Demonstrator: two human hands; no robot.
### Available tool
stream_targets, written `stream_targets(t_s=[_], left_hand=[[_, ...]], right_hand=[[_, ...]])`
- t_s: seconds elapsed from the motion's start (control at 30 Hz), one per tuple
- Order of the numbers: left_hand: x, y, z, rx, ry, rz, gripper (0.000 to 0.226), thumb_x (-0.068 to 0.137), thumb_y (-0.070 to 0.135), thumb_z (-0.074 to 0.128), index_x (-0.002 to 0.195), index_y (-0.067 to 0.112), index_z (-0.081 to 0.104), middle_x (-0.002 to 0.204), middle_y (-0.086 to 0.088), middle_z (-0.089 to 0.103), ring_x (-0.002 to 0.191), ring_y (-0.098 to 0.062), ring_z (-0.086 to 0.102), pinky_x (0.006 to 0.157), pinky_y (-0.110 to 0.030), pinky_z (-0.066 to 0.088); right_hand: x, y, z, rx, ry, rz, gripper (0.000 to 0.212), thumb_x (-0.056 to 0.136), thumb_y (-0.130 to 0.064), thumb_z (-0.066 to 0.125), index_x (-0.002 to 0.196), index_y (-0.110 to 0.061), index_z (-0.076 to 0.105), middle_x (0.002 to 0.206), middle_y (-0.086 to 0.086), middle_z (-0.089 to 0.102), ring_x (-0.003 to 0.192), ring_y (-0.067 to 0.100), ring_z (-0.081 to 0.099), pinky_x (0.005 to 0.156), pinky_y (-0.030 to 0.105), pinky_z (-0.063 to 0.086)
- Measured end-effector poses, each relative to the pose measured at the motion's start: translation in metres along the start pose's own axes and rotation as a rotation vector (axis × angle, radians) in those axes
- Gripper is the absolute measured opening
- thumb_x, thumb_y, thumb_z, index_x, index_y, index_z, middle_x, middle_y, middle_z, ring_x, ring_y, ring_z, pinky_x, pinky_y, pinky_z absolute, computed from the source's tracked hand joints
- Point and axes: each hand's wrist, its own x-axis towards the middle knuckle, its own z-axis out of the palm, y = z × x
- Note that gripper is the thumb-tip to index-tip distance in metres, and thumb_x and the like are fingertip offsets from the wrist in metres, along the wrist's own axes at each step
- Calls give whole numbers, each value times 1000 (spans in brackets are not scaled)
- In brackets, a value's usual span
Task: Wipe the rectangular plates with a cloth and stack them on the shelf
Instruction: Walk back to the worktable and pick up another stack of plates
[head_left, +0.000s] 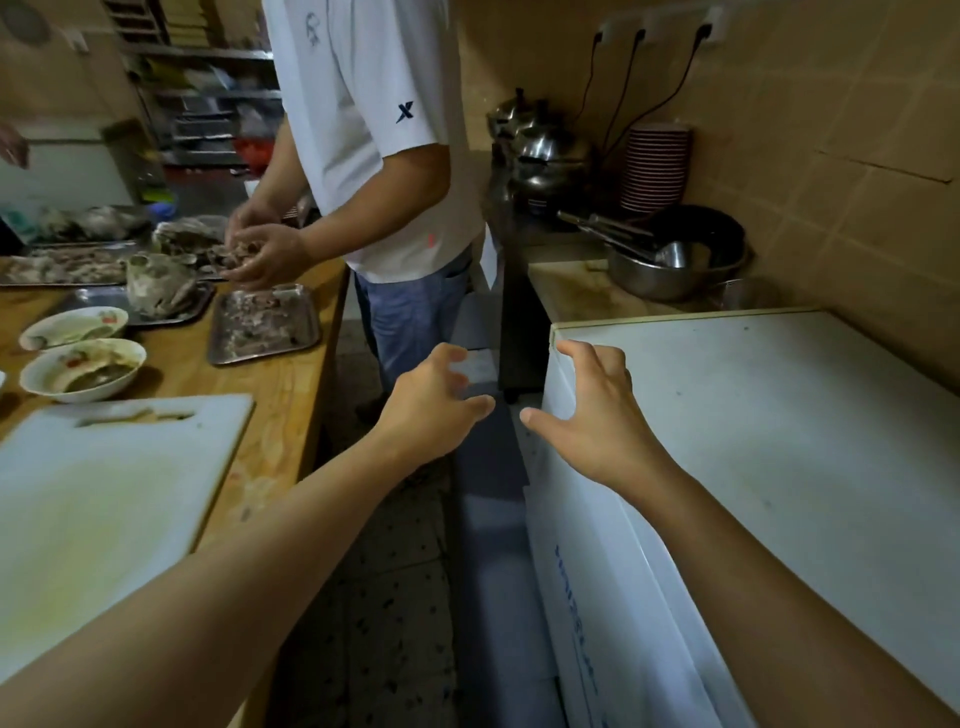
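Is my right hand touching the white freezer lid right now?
Touching. The head view shows the right hand with its fingertips resting on the near corner edge of the white freezer lid.

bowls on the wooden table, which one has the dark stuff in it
The nearer bowl, beside the white cutting board, holds something dark. The farther bowl, by the metal trays, looks pale inside.

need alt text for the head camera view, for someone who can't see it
Two bare arms reach forward over a narrow kitchen aisle, the left hand empty in the air and the right hand at the front corner of a white chest freezer. On the left, a wooden counter holds a white cutting board, bowls and metal trays, where another person handles food.
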Motion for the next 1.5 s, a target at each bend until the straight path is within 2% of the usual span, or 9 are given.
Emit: stream_targets(t_s=[0.1, 0.23, 0.47, 0.57, 0.7, 0.8, 1.03, 1.17, 1.5], left_hand=[[59, 2, 6, 6, 3, -7, 60, 82, 31, 71, 133, 26, 40, 125, 1, 58, 98, -7, 52, 67, -17, 43], [129, 9, 13, 30, -1, -19, 60, 83, 33, 69, 134, 24, 40, 125, -1, 58, 107, -15, 56, 87, -32, 50], [231, 2, 25, 12, -31, -52, 58, 83, 31, 69, 134, 25, 41, 124, 0, 59, 107, -16, 57, 84, -29, 47], [277, -4, 27, 14, -39, -46, 57, 83, 31, 69, 133, 24, 42, 124, 0, 59, 108, -15, 57, 81, -27, 46], [342, -18, 27, 14, -43, -22, 57, 83, 30, 70, 132, 22, 42, 122, -2, 60, 109, -18, 58, 90, -37, 51], [393, -30, 22, 19, -53, -20, 56, 83, 30, 69, 132, 22, 42, 119, -2, 61, 107, -19, 58, 89, -41, 52], [511, -44, 9, 78, -53, -6, 54, 85, 28, 67, 133, 19, 42, 123, -3, 61, 113, -21, 57, 88, -32, 48], [577, -48, 15, 79, -66, -12, 57, 86, 28, 67, 135, 17, 40, 123, -5, 61, 113, -22, 57, 94, -37, 48], [743, -51, 28, 61, -20, -89, 61, 85, 31, 67, 137, 18, 38, 122, -6, 61, 110, -23, 58, 92, -43, 50]], right_hand=[[61, 15, 11, 23, -12, 3, 78, 80, -41, 70, 142, -26, 24, 143, 1, 22, 131, 24, 30, 100, 32, 37], [135, 33, 19, 34, -30, -21, 78, 79, -40, 71, 142, -24, 26, 143, 1, 24, 131, 23, 31, 97, 27, 35], [228, 62, 38, 26, -56, 13, 77, 80, -40, 70, 141, -24, 27, 140, 0, 24, 128, 24, 36, 98, 31, 40], [267, 70, 49, 31, -62, 22, 78, 80, -40, 70, 142, -25, 25, 140, -1, 22, 129, 23, 34, 97, 28, 36], [327, 78, 70, 36, -65, 44, 79, 80, -41, 68, 143, -26, 23, 139, -3, 20, 130, 21, 30, 92, 24, 30], [378, 78, 88, 50, -83, 70, 79, 81, -40, 68, 144, -25, 22, 140, -3, 18, 132, 20, 28, 94, 24, 29], [489, 85, 128, 58, -59, 107, 80, 80, -40, 69, 144, -25, 22, 139, -2, 19, 130, 20, 28, 94, 23, 27], [557, 101, 146, 61, -29, 124, 80, 78, -41, 70, 142, -26, 25, 137, -3, 21, 129, 20, 29, 93, 23, 25], [735, 136, 180, 73, -39, 77, 79, 77, -40, 72, 141, -26, 27, 140, 1, 24, 130, 20, 31, 91, 22, 23]])
